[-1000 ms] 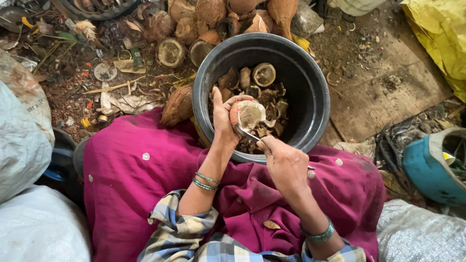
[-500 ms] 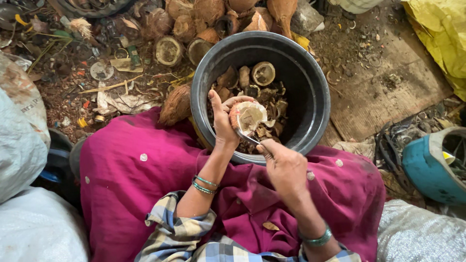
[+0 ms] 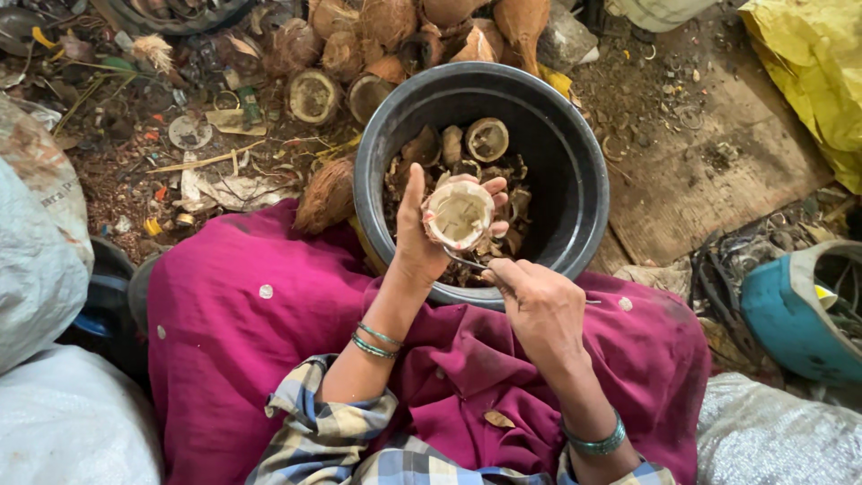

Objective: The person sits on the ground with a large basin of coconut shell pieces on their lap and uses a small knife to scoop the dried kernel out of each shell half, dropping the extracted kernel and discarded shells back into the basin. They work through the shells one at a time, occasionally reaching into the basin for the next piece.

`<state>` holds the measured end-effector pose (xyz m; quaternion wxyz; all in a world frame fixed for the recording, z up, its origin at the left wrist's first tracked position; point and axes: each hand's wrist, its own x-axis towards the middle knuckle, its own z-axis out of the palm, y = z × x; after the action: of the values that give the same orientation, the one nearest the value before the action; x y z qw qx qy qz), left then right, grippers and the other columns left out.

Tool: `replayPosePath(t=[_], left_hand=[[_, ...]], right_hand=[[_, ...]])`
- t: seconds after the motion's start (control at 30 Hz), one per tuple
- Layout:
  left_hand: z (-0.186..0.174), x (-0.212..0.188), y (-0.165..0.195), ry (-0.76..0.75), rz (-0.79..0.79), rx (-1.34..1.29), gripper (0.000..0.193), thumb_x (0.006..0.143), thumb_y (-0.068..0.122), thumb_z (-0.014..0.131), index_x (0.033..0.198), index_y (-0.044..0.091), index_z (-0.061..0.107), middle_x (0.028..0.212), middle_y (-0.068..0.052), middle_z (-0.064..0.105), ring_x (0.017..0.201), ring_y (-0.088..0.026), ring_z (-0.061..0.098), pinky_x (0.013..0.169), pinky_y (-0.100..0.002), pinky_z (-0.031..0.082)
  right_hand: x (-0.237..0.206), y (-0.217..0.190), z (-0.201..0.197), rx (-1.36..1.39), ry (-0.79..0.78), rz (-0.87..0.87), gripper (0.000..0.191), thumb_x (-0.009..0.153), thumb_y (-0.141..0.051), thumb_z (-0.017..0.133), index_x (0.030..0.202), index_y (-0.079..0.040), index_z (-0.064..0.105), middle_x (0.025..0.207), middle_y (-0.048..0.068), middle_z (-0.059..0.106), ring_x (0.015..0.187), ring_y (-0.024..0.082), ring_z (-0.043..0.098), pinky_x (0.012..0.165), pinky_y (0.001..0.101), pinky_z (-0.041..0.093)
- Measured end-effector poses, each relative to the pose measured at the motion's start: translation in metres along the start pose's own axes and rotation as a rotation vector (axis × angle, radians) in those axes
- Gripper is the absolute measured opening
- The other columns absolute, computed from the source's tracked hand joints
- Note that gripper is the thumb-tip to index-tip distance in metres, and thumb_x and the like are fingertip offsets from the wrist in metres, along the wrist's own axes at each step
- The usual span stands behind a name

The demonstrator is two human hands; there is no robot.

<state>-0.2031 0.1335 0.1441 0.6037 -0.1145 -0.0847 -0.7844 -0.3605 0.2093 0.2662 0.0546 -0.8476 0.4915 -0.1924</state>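
At the centre of the frame, over the black tub [image 3: 588,193], the left hand [image 3: 422,238] curls around a coconut half [image 3: 458,214], cut face up, while the right hand [image 3: 539,301] is closed on a thin metal blade [image 3: 467,261] at the shell's lower rim. Prying well likely means bracing the shell firmly and levering away from the fingers. No labelled packages are readable; a yellow sack [image 3: 817,72] lies upper right and a pale sack [image 3: 40,233] at left.

1. We see a coconut half [image 3: 458,214]: pale, matt inner flesh.
2. Bucket [image 3: 575,153]: dark, smooth, faintly glossy plastic.
3. Skirt [image 3: 242,332]: magenta woven cloth, matt.
4. Husked coconuts [image 3: 386,22]: rough, fibrous brown.
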Motion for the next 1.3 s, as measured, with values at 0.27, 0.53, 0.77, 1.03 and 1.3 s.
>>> replayPosePath(t=[0.27, 0.53, 0.77, 1.03, 1.3], left_hand=[[-0.014, -0.004, 0.007, 0.116, 0.07, -0.037, 0.071, 0.114, 0.063, 0.039, 0.117, -0.001, 0.07, 0.117, -0.028, 0.071, 0.104, -0.048, 0.071, 0.089, -0.059, 0.06], [-0.018, -0.003, 0.007, 0.049, -0.011, -0.026, 0.088, 0.105, 0.072, 0.031, 0.117, -0.006, 0.069, 0.113, -0.029, 0.071, 0.102, -0.047, 0.072, 0.089, -0.057, 0.061], [-0.011, -0.003, 0.006, 0.068, -0.03, -0.01, 0.094, 0.103, 0.074, 0.029, 0.116, -0.01, 0.068, 0.112, -0.031, 0.07, 0.1, -0.047, 0.072, 0.089, -0.057, 0.062], [-0.021, -0.003, -0.008, 0.275, -0.034, 0.466, 0.106, 0.096, 0.085, 0.023, 0.108, -0.011, 0.068, 0.101, -0.024, 0.073, 0.092, -0.031, 0.074, 0.086, -0.043, 0.062], [-0.037, -0.001, -0.014, 0.339, 0.011, 0.642, 0.108, 0.095, 0.083, 0.02, 0.101, -0.012, 0.072, 0.095, -0.019, 0.074, 0.089, -0.025, 0.074, 0.087, -0.035, 0.061]], right_hand=[[-0.004, -0.003, -0.005, 0.05, -0.003, -0.018, 0.012, 0.09, -0.021, 0.073, 0.098, -0.012, 0.072, 0.076, 0.007, 0.066, 0.068, 0.027, 0.066, 0.059, 0.0402, 0.048], [-0.003, 0.0, -0.007, 0.081, -0.003, -0.051, 0.013, 0.09, -0.02, 0.073, 0.1, -0.011, 0.072, 0.078, 0.008, 0.066, 0.071, 0.027, 0.067, 0.06, 0.0393, 0.049], [-0.002, 0.0, -0.002, 0.066, -0.025, -0.036, 0.014, 0.089, -0.021, 0.075, 0.097, -0.011, 0.072, 0.076, 0.008, 0.067, 0.07, 0.027, 0.067, 0.06, 0.04, 0.049], [-0.002, 0.007, -0.013, 0.018, -0.163, 0.007, 0.009, 0.09, -0.018, 0.069, 0.098, -0.014, 0.07, 0.082, 0.008, 0.072, 0.076, 0.029, 0.071, 0.063, 0.0422, 0.052], [0.011, 0.007, -0.011, -0.157, -0.317, 0.089, 0.01, 0.093, -0.022, 0.062, 0.092, -0.018, 0.071, 0.077, 0.009, 0.073, 0.073, 0.032, 0.071, 0.062, 0.0474, 0.052]])
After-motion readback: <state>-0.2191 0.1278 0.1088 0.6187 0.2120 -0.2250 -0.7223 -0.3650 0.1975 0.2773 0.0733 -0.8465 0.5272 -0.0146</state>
